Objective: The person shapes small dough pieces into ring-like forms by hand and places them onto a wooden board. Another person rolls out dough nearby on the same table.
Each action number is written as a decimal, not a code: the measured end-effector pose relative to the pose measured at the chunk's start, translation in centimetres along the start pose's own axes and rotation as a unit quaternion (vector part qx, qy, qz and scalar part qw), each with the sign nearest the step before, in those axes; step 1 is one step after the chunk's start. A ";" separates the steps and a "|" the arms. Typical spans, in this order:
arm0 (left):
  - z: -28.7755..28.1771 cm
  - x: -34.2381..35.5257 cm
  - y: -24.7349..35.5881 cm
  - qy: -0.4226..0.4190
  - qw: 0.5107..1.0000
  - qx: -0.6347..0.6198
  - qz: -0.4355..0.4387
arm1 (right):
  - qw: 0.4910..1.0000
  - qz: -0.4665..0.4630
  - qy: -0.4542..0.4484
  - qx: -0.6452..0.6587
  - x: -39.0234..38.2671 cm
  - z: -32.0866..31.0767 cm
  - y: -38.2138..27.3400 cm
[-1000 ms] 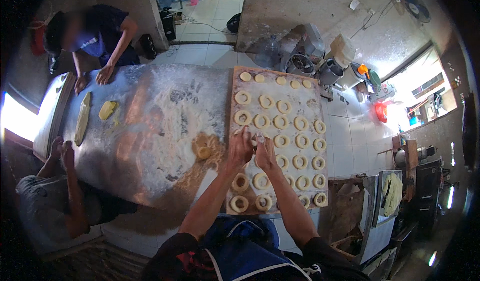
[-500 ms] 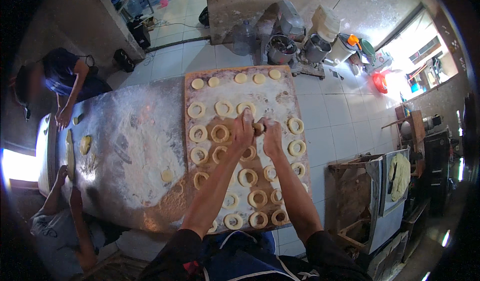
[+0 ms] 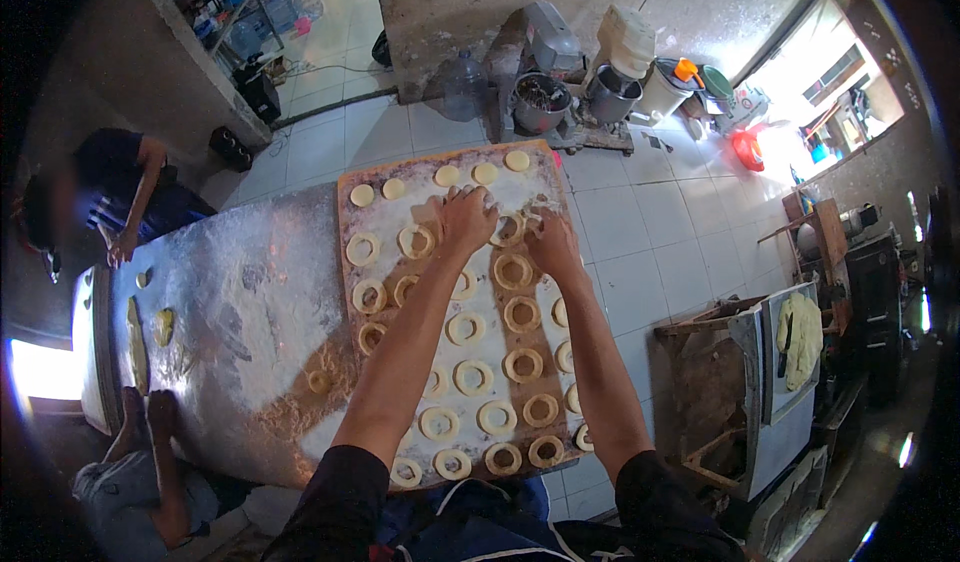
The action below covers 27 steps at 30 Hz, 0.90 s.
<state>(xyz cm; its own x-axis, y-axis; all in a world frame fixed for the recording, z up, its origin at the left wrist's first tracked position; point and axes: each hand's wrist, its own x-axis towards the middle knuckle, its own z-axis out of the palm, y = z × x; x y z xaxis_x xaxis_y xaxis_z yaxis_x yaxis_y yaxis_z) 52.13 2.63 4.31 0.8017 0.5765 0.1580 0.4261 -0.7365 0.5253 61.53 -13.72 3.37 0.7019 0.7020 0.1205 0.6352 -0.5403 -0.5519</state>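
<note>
A long wooden board (image 3: 385, 170) lies on the table, dusted with flour and covered with rows of raw dough rings (image 3: 470, 375). Several flat dough discs (image 3: 485, 173) sit along its far end. Both my arms reach out over the board. My left hand (image 3: 466, 218) and my right hand (image 3: 549, 245) rest close together near the far end, fingers bent down on one dough ring (image 3: 509, 230) between them. My forearms hide part of the middle rows.
The floured metal table (image 3: 240, 302) extends left of the board. One person (image 3: 120, 197) leans on its far left edge, and another person's hands (image 3: 145, 417) rest on its near left. A mixer (image 3: 540, 97), buckets (image 3: 628, 57) and a wooden rack (image 3: 720, 362) stand on the tiled floor.
My hands have moved from the middle rows up toward the far end of the board. More finished rings now lie behind them.
</note>
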 end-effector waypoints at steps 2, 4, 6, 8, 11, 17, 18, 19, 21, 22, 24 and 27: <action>-1.1 -1.2 -0.2 0.055 0.998 -0.037 0.010 | 0.994 -0.082 0.011 -0.077 -0.2 -0.1 -0.9; -3.0 -5.1 -0.9 0.147 0.986 -0.071 -0.029 | 0.993 -0.069 0.063 0.068 -1.6 -0.3 -3.2; -6.1 -12.5 -3.5 0.199 0.976 -0.062 -0.057 | 0.984 -0.052 0.025 0.170 -4.4 -0.9 -5.9; -8.2 -20.1 -6.0 0.247 0.962 -0.026 -0.117 | 0.984 -0.038 -0.014 0.175 -7.7 -1.3 -8.5; -12.4 -30.0 -12.0 0.246 0.927 0.132 -0.252 | 0.960 0.035 -0.070 0.267 -13.4 -0.6 -12.4; -14.1 -35.6 -14.5 0.114 0.896 0.232 -0.361 | 0.932 -0.090 -0.166 0.308 -21.5 4.5 -21.4; -14.3 -35.7 -14.2 0.147 0.911 0.171 -0.346 | 0.933 -0.103 -0.173 0.297 -22.5 5.5 -22.9; -14.5 -35.8 -14.0 0.147 0.920 0.093 -0.351 | 0.932 -0.120 -0.178 0.294 -23.4 6.5 -24.4; -15.4 -36.5 -14.1 0.151 0.919 -0.081 -0.355 | 0.932 -0.137 -0.176 0.287 -24.2 8.3 -26.8; -16.1 -37.1 -14.4 0.152 0.906 -0.173 -0.355 | 0.933 -0.133 -0.170 0.286 -24.4 9.2 -28.0; -17.4 -38.4 -15.1 0.173 0.866 -0.330 -0.332 | 0.928 -0.122 -0.175 0.306 -24.6 10.5 -29.8; -19.1 -40.5 -15.9 0.213 0.817 -0.457 -0.280 | 0.891 -0.092 -0.247 0.370 -24.6 11.9 -32.2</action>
<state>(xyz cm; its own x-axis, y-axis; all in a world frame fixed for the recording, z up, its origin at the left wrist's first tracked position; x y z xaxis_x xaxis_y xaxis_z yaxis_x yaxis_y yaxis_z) 4.87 -2.23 5.54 0.2876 0.9464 -0.1469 0.0287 0.1448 0.9890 19.98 -8.12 8.37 0.2636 0.9646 -0.0111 0.2101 -0.0686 -0.9753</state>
